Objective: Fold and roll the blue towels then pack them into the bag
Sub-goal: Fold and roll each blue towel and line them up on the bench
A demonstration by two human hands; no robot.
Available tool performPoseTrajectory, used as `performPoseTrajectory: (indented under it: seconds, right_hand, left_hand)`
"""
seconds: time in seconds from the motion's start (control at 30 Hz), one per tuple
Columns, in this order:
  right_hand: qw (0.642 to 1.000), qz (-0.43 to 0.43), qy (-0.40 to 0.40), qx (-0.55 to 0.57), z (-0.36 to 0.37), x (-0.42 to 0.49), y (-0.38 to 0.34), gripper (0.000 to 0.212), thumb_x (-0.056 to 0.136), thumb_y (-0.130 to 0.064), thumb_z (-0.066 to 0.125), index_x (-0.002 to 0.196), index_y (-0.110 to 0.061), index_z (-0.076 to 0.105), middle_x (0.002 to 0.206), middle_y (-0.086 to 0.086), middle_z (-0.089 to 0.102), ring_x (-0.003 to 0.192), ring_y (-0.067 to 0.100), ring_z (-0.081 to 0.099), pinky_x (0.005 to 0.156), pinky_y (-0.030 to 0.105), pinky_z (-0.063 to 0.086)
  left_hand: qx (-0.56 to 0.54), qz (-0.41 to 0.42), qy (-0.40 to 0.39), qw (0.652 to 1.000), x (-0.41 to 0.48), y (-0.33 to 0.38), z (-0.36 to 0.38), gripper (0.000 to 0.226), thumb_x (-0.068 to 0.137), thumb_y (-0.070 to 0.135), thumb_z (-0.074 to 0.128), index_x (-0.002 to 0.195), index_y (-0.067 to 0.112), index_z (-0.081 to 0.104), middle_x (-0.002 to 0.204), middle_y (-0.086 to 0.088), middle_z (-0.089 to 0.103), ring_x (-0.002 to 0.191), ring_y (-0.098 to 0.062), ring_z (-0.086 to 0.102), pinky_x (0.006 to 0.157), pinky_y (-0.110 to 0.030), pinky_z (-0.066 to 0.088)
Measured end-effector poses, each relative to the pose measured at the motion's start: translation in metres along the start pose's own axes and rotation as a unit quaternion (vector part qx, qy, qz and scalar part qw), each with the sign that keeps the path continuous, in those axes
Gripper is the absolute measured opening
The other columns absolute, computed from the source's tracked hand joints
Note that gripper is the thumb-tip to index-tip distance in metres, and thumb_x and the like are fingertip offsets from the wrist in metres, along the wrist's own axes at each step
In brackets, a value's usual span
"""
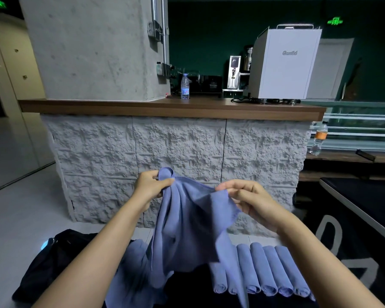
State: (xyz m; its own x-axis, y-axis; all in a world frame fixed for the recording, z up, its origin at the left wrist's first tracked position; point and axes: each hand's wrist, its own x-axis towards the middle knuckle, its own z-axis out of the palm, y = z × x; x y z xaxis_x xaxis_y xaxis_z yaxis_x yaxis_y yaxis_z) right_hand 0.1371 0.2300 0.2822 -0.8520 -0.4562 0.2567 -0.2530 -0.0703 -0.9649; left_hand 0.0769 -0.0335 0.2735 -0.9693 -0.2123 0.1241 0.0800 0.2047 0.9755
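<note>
head view: my left hand and right hand pinch a limp blue towel; rolled towels, slumped black bag below.

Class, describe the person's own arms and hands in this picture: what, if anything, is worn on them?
The left forearm and right forearm are bare right down to the frame's lower edge, and no sleeves show. The left hand and right hand wear no gloves, and no watch, bracelet or ring is visible.

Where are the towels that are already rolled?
Head view, lower right: the rolled towels lie side by side in a row below the right hand, just right of the hanging towel.
</note>
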Motion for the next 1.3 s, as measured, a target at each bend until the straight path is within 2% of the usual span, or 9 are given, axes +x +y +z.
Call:
performPoseTrajectory:
  seconds: [0.1,0.23,0.33,0.47,0.73,0.93,1.07,1.2,1.3]
  right_hand:
    - [1.0,-0.006,-0.027,-0.005,0.009,0.003,-0.01,0.031,0.086,0.009,0.056,0.105,-0.011,0.069,0.089,0.004,0.072,0.079,0.008,0.066,0.071,0.02,0.053]
    - [0.988,-0.052,0.042,-0.142,0.029,0.015,-0.012,0.017,0.086,0.004,0.061,0.083,-0.01,0.07,0.064,0.0,0.066,0.054,0.002,0.056,0.053,0.015,0.044]
    - [0.976,-0.082,0.054,-0.197,0.037,0.022,-0.008,0.013,0.086,-0.013,0.068,0.075,-0.02,0.067,0.075,-0.005,0.059,0.066,0.008,0.048,0.061,0.02,0.035]
    - [0.99,-0.056,0.027,-0.126,0.051,0.029,0.001,0.016,0.083,-0.03,0.067,0.079,-0.016,0.063,0.068,0.012,0.049,0.067,0.021,0.038,0.061,0.032,0.026]
    - [0.963,-0.07,0.217,-0.143,0.06,0.036,0.017,0.022,0.087,-0.02,0.067,0.069,-0.012,0.056,0.052,0.002,0.042,0.052,0.012,0.032,0.046,0.024,0.023]
    - [0.964,-0.056,0.243,-0.092,0.06,0.035,0.025,0.027,0.091,-0.015,0.061,0.066,-0.013,0.051,0.052,-0.005,0.043,0.048,0.005,0.034,0.046,0.022,0.027]
    - [0.976,-0.071,0.2,-0.043,0.057,0.032,0.024,0.021,0.093,-0.01,0.058,0.074,-0.005,0.052,0.052,-0.012,0.052,0.052,-0.003,0.045,0.052,0.013,0.032]
    - [0.993,-0.087,0.069,-0.046,0.047,0.02,0.029,0.017,0.084,-0.028,0.068,0.075,-0.016,0.063,0.065,0.008,0.048,0.064,0.018,0.039,0.058,0.022,0.03]
    - [0.989,-0.087,0.011,-0.12,0.039,0.006,0.04,0.018,0.08,-0.016,0.074,0.068,-0.02,0.061,0.065,-0.014,0.056,0.066,0.001,0.051,0.066,0.014,0.038]
  left_hand:
    - [-0.003,0.018,-0.024,1.0,0.002,-0.007,0.004,0.014,0.083,0.014,0.068,0.075,0.007,0.06,0.07,-0.007,0.045,0.068,-0.016,0.037,0.061,-0.029,0.032]
    - [-0.013,0.019,-0.059,0.998,-0.008,0.001,0.011,0.007,0.079,0.005,0.071,0.077,0.01,0.067,0.076,-0.009,0.066,0.068,-0.016,0.058,0.069,-0.027,0.046]
    - [-0.024,0.027,-0.089,0.995,-0.022,0.012,0.02,0.007,0.08,0.003,0.07,0.079,0.009,0.067,0.076,-0.009,0.069,0.067,-0.014,0.061,0.061,-0.021,0.048]
    - [0.007,0.051,-0.092,0.994,-0.034,0.023,0.027,0.008,0.079,0.011,0.07,0.072,0.013,0.073,0.067,-0.003,0.068,0.062,-0.009,0.056,0.058,-0.02,0.043]
    - [-0.053,0.027,-0.136,0.989,-0.048,0.032,0.028,0.015,0.087,0.01,0.061,0.079,0.015,0.073,0.047,0.01,0.058,0.042,0.001,0.045,0.039,-0.01,0.033]
    - [-0.039,0.024,-0.185,0.982,-0.05,0.025,0.027,0.02,0.086,0.027,0.064,0.086,0.011,0.075,0.071,0.0,0.062,0.06,-0.007,0.05,0.061,-0.02,0.042]
    - [-0.034,0.09,-0.201,0.975,-0.053,0.027,0.028,0.006,0.084,0.013,0.068,0.086,0.008,0.072,0.075,0.0,0.073,0.07,-0.004,0.066,0.063,-0.013,0.049]
    - [-0.086,0.078,-0.126,0.985,-0.035,0.03,0.026,0.008,0.088,0.009,0.061,0.083,0.01,0.066,0.072,0.002,0.069,0.063,-0.004,0.062,0.056,-0.012,0.047]
    - [-0.067,0.065,-0.062,0.994,-0.005,0.027,0.018,0.009,0.09,0.014,0.06,0.081,0.016,0.065,0.079,0.003,0.066,0.069,-0.006,0.058,0.058,-0.015,0.043]
